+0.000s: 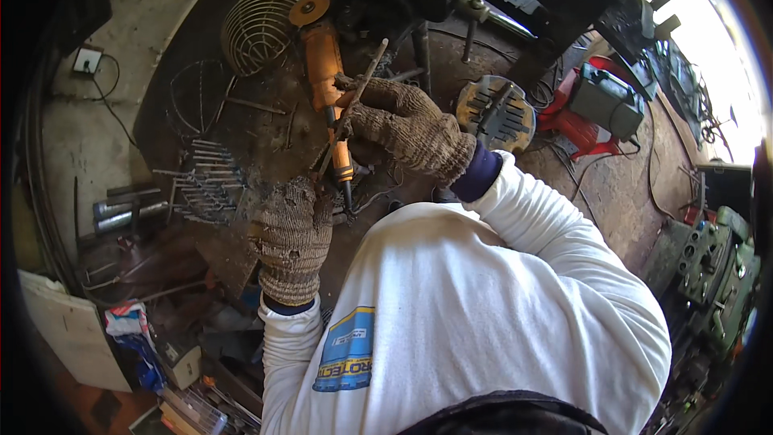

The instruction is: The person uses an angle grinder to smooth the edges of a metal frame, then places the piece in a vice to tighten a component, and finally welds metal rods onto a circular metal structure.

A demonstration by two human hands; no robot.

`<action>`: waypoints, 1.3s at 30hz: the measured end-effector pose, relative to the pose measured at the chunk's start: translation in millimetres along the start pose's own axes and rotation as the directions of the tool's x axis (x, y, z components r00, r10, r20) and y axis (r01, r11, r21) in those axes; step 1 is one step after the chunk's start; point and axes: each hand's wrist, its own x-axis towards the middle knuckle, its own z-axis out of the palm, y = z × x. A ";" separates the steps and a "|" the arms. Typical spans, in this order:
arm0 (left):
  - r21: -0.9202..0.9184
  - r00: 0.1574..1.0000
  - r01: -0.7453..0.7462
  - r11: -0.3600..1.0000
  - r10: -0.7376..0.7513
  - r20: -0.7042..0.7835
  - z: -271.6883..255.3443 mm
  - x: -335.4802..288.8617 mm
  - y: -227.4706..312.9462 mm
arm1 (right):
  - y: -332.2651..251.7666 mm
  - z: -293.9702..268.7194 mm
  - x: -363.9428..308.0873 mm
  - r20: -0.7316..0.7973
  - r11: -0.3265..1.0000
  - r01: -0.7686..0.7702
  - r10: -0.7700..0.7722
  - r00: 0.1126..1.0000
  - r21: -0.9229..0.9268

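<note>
Brown knitted work gloves cover both hands. My right hand (412,127) is closed, its thumb and fingers pinching a thin metal rod (372,69) that slants up and to the right. My left hand (293,234) is closed around the rod's lower end, partly hiding it. Just beyond and beneath the rod lies an orange angle grinder (324,64), its round disc (309,10) at the far end and its cord end toward me. To its left sits a round wire cage (259,31) of curved rods.
A row of short metal rods (211,181) lies left of my left hand. A round slotted metal plate (496,113) rests at the right. Beyond it stands a red and dark grey machine (600,105), with cables trailing nearby. Metal pipes (133,213) lie at the far left.
</note>
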 end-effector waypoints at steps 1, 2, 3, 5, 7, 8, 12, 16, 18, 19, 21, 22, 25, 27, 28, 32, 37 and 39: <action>0.110 0.995 -0.098 0.989 0.098 0.000 0.0 2.3 -3.0 | 6.2 -2.3 1.4 0.007 0.996 0.080 -0.080 0.997 -0.025; 0.100 0.995 -0.099 0.990 0.100 -0.004 0.6 2.5 -5.5 | 7.6 -2.3 3.1 0.016 0.993 0.114 -0.114 0.993 -0.041; -0.080 0.995 0.054 0.995 -0.047 0.090 1.5 3.0 -8.5 | 8.2 -2.5 4.1 0.023 0.987 0.149 -0.148 0.989 -0.058; -0.247 0.961 0.227 0.942 -0.176 0.212 3.7 5.6 -16.1 | 2.7 -4.4 3.9 -0.088 0.978 0.022 -0.004 0.996 0.206; -0.542 0.973 0.231 0.808 -0.181 0.144 7.2 10.4 -23.9 | 4.1 -10.8 2.8 -0.091 0.997 0.040 -0.034 0.995 0.064; -0.541 0.973 0.232 0.808 -0.182 0.144 7.0 14.1 -26.2 | 4.0 -9.8 2.4 -0.091 0.989 0.076 -0.064 0.994 0.131; -0.630 0.966 0.254 0.734 -0.163 0.200 1.5 29.7 -14.9 | -2.2 -9.7 2.3 -0.066 0.980 0.103 -0.093 0.994 0.168; -0.619 0.968 0.229 0.752 -0.107 0.228 15.3 45.3 -6.7 | -3.5 -25.1 12.1 -0.021 0.974 0.141 -0.139 0.990 0.176; -0.603 0.968 0.237 0.762 -0.136 0.209 24.0 56.7 -6.4 | -9.1 -40.4 14.7 -0.018 0.983 0.168 -0.167 0.986 0.070; -0.590 0.968 0.247 0.769 -0.165 0.190 29.0 63.3 -7.0 | -12.1 -49.7 14.9 -0.014 0.981 0.189 -0.190 0.982 -0.040; -0.594 0.976 0.216 0.775 -0.175 0.128 37.2 81.2 -16.1 | -11.8 -73.6 8.2 -0.085 0.981 0.191 -0.193 0.978 -0.032; -0.608 0.982 0.178 0.774 -0.175 0.065 40.9 93.1 -20.2 | -8.6 -90.4 5.0 -0.168 0.982 0.188 -0.191 0.967 -0.035; -0.658 0.919 0.395 0.641 -0.288 0.271 46.1 133.6 -22.9 | 25.8 -154.3 3.5 -0.377 0.940 0.330 -0.339 0.862 -0.092; -0.662 0.918 0.396 0.636 -0.297 0.264 55.4 157.1 -24.5 | 62.9 -197.1 15.3 -0.548 0.944 0.290 -0.328 0.770 -0.158; -0.638 0.870 0.494 0.590 -0.339 0.359 51.9 165.0 -25.3 | 77.1 -213.5 21.5 -0.688 0.945 0.238 -0.327 0.648 -0.225; -0.591 0.881 0.468 0.657 -0.289 0.376 51.0 184.4 -28.7 | 92.2 -257.2 37.6 -0.482 0.715 0.019 -0.490 0.727 -0.699; -0.623 0.865 0.493 0.608 -0.261 0.429 41.5 193.8 -34.6 | 56.6 -268.5 59.1 -0.336 0.760 -0.176 -0.058 0.940 -0.625; -0.615 0.863 0.489 0.619 -0.239 0.445 34.4 198.6 -34.6 | 53.1 -274.0 67.5 -0.325 0.781 -0.218 0.021 0.946 -0.585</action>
